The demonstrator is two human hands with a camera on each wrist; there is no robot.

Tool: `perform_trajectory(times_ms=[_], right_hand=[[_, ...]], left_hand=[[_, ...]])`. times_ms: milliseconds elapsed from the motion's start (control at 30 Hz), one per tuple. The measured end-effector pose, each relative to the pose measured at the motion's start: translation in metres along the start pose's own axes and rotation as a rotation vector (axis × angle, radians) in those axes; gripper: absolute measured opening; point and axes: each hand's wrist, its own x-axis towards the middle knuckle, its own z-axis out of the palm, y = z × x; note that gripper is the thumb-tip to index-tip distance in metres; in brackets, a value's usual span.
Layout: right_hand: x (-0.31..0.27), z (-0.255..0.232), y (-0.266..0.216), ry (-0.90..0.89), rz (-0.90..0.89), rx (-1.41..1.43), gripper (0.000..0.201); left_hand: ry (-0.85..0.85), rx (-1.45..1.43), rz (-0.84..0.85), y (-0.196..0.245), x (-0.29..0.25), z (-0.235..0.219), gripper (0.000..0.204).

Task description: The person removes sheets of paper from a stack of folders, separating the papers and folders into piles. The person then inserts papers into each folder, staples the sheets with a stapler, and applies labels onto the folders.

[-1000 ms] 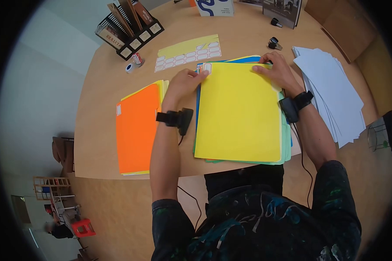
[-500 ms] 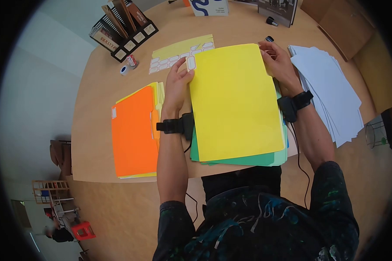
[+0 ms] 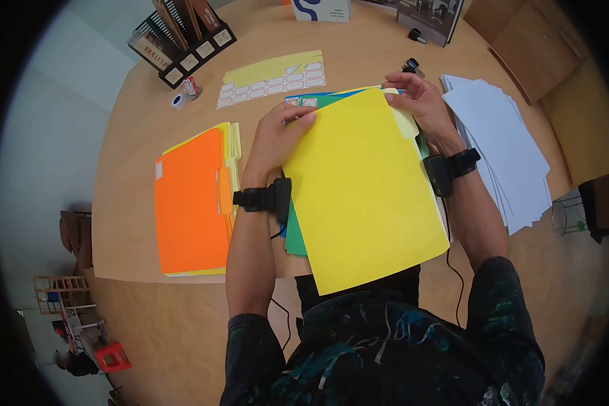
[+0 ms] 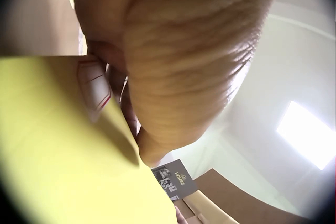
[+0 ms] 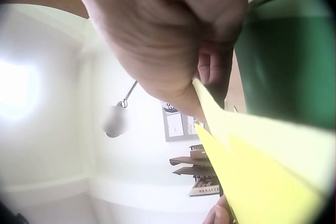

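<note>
Both hands hold a yellow file folder [image 3: 365,196], slanted over the near table edge. My left hand [image 3: 274,139] pinches its upper left corner, thumb in front. In the left wrist view a red-bordered label [image 4: 94,85] shows on the folder near those fingers. At the upper right corner my right hand [image 3: 419,105] grips it, thumb in front and fingers behind. The right wrist view shows a pale inner flap [image 5: 252,134] standing apart from the yellow cover. Beneath lie green folders [image 3: 295,233] and a blue one, mostly hidden.
An orange folder [image 3: 189,203] tops a pile at left. Behind the hands lies a label sheet [image 3: 271,84]. White papers [image 3: 497,155] fan out at right, near a binder clip [image 3: 411,65]. A black desk organizer [image 3: 189,61] stands at the back left beside a tape roll [image 3: 178,101].
The yellow folder rose off the pile, then tilted and came nearer the body, its lower edge passing the table edge. Labelled green and blue folders now show behind it.
</note>
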Motion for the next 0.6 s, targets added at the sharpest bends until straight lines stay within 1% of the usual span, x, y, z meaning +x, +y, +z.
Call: perform_trajectory(times_ms=[33,100,133,200,233,300,333,400,433,500,533,567,600], right_hand=[[0.001,-0.001,0.002,-0.004,0.002,-0.004,0.045],[0.003,-0.005,0.004,-0.009,0.027,0.002,0.043],[0.004,-0.007,0.005,-0.011,0.029,-0.001,0.043],[0.005,-0.010,0.004,0.030,0.045,-0.096,0.040],[0.005,-0.012,0.003,0.028,0.045,-0.100,0.040],[0.003,-0.012,-0.003,0.008,-0.014,-0.239,0.040],[0.002,-0.014,-0.007,0.007,-0.015,-0.242,0.040],[-0.002,-0.018,-0.016,0.103,-0.044,-0.548,0.051],[-0.004,-0.024,-0.017,0.104,-0.045,-0.550,0.051],[-0.007,-0.043,-0.018,0.491,-0.308,-1.315,0.063],[-0.007,-0.051,-0.012,0.528,-0.189,-1.506,0.070],[-0.010,-0.052,-0.011,0.524,-0.193,-1.507,0.070],[-0.012,-0.053,-0.009,0.555,-0.063,-1.663,0.066]], left_hand=[[0.004,-0.003,-0.002,0.001,0.000,0.001,0.028],[0.022,-0.023,0.124,0.005,-0.001,0.002,0.025],[0.024,-0.025,0.122,0.008,-0.003,0.000,0.025],[0.001,-0.233,-0.151,0.019,-0.005,-0.003,0.022],[0.003,-0.237,-0.150,0.015,-0.003,-0.004,0.022],[0.177,-0.341,0.017,0.006,0.002,-0.007,0.018],[0.178,-0.344,0.018,0.002,0.005,-0.009,0.018],[0.253,-0.702,0.127,0.000,0.008,-0.013,0.022],[0.253,-0.705,0.129,-0.003,0.010,-0.018,0.022],[0.122,-1.157,0.074,-0.022,0.013,-0.036,0.021],[-0.011,-1.319,0.060,-0.051,0.024,-0.049,0.026],[-0.006,-1.319,0.062,-0.053,0.024,-0.048,0.026],[0.044,-1.355,0.030,-0.055,0.023,-0.045,0.029]])
